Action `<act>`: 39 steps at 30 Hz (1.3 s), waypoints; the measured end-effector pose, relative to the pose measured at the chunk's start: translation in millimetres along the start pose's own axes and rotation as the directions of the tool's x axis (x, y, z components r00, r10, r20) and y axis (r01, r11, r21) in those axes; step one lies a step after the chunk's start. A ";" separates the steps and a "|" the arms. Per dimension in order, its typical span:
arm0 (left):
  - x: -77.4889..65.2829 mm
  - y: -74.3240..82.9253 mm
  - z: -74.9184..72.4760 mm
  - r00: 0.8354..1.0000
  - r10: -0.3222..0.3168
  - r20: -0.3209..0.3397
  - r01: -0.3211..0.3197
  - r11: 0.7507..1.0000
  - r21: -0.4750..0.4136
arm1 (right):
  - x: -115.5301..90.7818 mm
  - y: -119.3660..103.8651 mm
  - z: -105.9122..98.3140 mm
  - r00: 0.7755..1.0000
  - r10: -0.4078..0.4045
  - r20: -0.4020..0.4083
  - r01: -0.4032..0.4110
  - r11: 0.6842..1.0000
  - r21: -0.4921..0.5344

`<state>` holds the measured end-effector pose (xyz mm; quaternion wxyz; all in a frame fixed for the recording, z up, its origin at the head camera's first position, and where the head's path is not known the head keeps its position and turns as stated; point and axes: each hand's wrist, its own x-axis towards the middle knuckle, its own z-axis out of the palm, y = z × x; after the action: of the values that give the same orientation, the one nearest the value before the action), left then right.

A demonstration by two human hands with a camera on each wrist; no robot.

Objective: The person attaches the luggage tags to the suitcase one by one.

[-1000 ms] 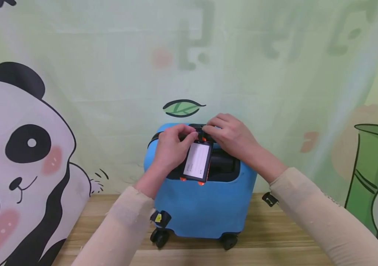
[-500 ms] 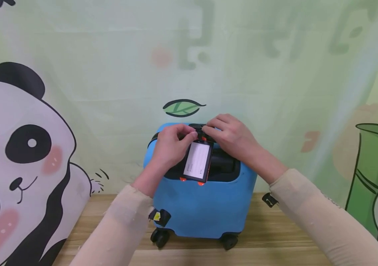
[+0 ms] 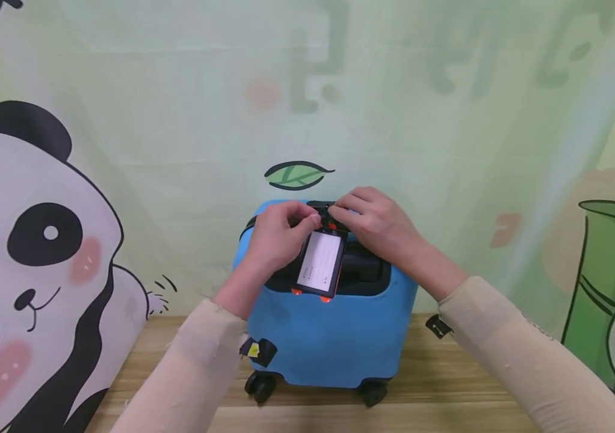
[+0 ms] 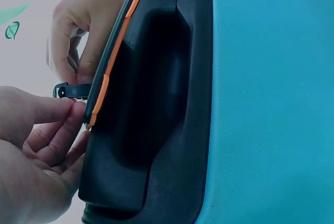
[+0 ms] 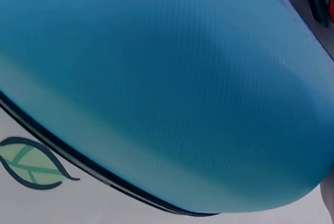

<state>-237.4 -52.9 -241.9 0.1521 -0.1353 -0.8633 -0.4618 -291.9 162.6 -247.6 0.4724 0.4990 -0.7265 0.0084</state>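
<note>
I record a blue suitcase (image 3: pixel 334 337) standing upright on a wood-grain surface (image 3: pixel 448 385), with black wheels (image 3: pixel 372 393) beneath its lower corners. At its top I find a luggage tag (image 3: pixel 319 261), slightly tilted, hanging in front of the black handle recess (image 3: pixel 367 273); its white card faces the head camera and orange parts show at its lower corners. From the left wrist view I see the tag edge-on, with a short black strap (image 4: pixel 78 91) leading off it to a buckle-like end. The left hand (image 3: pixel 280 237) pinches this strap, thumb and forefinger tips together just below the buckle-like end. The right hand (image 3: pixel 380 222) has its thumb and fingers bent and pinching the strap from the opposite side; its own wrist view shows mostly the suitcase shell, so I cannot confirm the grip there. Both sleeves (image 3: pixel 194 367) are pale. Behind, I note a green backdrop (image 3: pixel 177 90) printed with a panda (image 3: pixel 37 198), a leaf (image 3: pixel 293 176) and bamboo (image 3: pixel 611 270).
</note>
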 end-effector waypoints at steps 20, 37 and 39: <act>5.3 -0.8 -4.7 0.996 -0.046 0.079 0.048 0.999 -0.021 | -1.4 -0.2 3.3 0.998 0.036 -0.054 -0.032 0.997 0.071; -1.1 -1.3 -0.5 1.000 0.025 0.010 -0.025 1.000 -0.001 | -3.1 -6.3 1.8 0.979 0.205 -0.007 -0.196 0.942 0.273; -2.4 -1.8 0.0 0.999 0.037 -0.005 -0.037 0.999 0.009 | -3.1 -6.6 2.7 0.977 0.215 -0.005 -0.205 0.938 0.281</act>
<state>-235.8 -54.1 -244.2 0.1634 -0.1492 -0.8624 -0.4553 -288.7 160.2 -254.3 0.4069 0.4798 -0.7586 0.1699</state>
